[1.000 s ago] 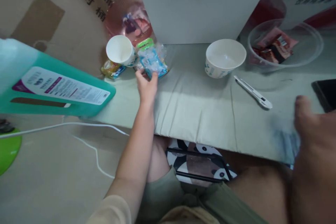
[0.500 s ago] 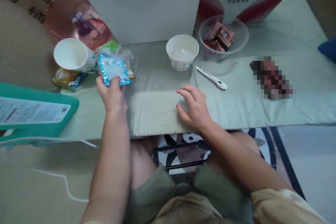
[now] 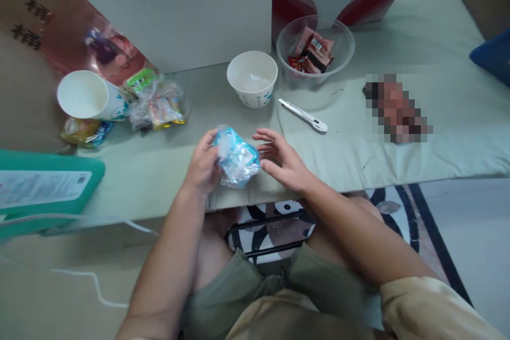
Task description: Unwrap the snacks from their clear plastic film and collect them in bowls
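Note:
My left hand (image 3: 205, 162) is closed on the left end of a crinkled blue and clear plastic packet (image 3: 238, 158), held over the front of the cloth-covered table. On the packet's right side, my right hand (image 3: 281, 162) has its fingers apart, the tips close to the packet's edge; whether they touch it I cannot tell. Beyond both hands an upright white paper bowl (image 3: 252, 82) shows only its bare inside. Right of the bowl lies a white utility knife (image 3: 303, 116). Several small wrapped packets (image 3: 159, 103) are heaped at the left.
A clear plastic bowl (image 3: 347, 58) holds red and pink packets. A paper cup (image 3: 90, 96) lies tipped on its side by a yellow packet (image 3: 84, 132). Boxes line the back. A green container (image 3: 51, 167) stands left; a blurred-out object (image 3: 398, 111) lies right.
My left hand has brought the blue packet from the heap at the left to the middle front. My right hand stays near there, now beside the packet. The view has shifted slightly.

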Demonstrator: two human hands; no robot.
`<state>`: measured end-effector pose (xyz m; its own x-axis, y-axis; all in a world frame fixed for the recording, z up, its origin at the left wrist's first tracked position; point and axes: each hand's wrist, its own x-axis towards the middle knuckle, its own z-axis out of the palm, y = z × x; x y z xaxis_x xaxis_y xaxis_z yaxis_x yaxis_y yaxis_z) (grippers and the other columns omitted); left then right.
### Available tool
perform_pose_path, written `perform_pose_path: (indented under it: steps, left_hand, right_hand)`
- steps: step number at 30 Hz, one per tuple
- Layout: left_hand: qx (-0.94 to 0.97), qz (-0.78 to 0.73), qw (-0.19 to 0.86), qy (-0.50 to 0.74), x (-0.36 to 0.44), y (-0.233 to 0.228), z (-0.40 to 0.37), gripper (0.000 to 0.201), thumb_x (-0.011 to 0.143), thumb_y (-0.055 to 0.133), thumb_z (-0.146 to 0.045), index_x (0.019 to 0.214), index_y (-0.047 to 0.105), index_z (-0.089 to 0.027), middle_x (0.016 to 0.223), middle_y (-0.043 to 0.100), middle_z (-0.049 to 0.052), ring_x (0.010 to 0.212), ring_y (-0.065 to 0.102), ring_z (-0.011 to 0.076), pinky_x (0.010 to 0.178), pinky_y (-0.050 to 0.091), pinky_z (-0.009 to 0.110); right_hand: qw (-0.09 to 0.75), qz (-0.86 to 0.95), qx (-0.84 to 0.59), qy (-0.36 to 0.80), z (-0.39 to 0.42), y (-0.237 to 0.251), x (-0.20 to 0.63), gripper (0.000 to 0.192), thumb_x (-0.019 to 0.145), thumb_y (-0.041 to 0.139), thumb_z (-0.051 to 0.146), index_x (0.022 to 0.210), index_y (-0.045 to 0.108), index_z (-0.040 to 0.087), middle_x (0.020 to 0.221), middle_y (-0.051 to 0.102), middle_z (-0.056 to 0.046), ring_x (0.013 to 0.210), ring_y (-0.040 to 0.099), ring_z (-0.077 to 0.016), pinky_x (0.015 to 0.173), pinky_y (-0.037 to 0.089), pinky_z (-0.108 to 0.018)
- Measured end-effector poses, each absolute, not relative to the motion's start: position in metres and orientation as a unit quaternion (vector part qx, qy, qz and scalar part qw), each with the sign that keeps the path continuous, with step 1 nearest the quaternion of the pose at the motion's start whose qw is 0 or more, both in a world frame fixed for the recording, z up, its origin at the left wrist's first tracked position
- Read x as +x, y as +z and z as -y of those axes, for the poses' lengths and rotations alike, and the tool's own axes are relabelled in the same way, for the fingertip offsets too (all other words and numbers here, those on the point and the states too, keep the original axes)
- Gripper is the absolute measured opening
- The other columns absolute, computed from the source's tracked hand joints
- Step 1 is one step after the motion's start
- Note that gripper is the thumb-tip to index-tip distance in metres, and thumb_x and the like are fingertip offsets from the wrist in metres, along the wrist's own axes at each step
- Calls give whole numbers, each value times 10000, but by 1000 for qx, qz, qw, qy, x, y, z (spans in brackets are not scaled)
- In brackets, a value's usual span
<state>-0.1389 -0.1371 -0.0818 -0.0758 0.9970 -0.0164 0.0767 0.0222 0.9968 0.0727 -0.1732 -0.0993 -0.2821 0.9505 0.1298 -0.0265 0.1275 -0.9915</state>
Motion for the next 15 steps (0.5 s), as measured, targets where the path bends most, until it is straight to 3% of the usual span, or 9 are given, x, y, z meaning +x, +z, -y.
perform_pose_path:
  steps: [2, 4, 7, 10, 15]
  left_hand:
    - [449, -534, 537, 474, -125, -89, 133, 439, 666, 841, -462, 993, 621, -271, 689, 601, -27, 502, 497, 106, 451, 418, 223]
    - [449, -536, 532, 478, -117, -93, 129, 479, 673, 855, -449, 1042, 591, -296, 708, 590, -41, 518, 492, 100, 464, 408, 210]
    - [513, -529, 477, 478, -109, -96, 127, 336, 757, 810, -461, 956, 618, -269, 757, 581, -30, 557, 474, 82, 490, 393, 192]
    - [579, -507, 453, 451, -102, -97, 132, 219, 842, 741, -440, 891, 682, -236, 735, 559, -21, 561, 438, 77, 497, 375, 187]
    - [653, -436, 462, 412, -100, -97, 142, 283, 830, 755, -377, 1089, 747, -262, 1119, 609, 59, 887, 657, 149, 740, 585, 258]
  right_hand:
    - [447, 580, -373, 570, 173, -99, 77, 587, 874, 675, 495, 1377, 453, 290, 1410, 596, -125, 1026, 690, -208, 923, 609, -405]
    - [445, 573, -389, 568, 172, -98, 81, 583, 842, 717, 482, 1339, 481, 292, 1417, 584, -118, 1012, 683, -202, 905, 611, -392]
    - [436, 593, -433, 520, 170, -99, 84, 575, 800, 753, 417, 1306, 522, 274, 1355, 594, -113, 1000, 671, -200, 870, 600, -369]
    - [427, 613, -491, 447, 167, -98, 82, 479, 792, 722, 360, 1233, 570, 251, 1175, 628, -81, 849, 638, -170, 761, 571, -337]
    - [442, 613, -569, 323, 163, -99, 79, 301, 771, 622, 293, 1063, 595, 227, 1000, 660, -54, 813, 602, -186, 764, 535, -349]
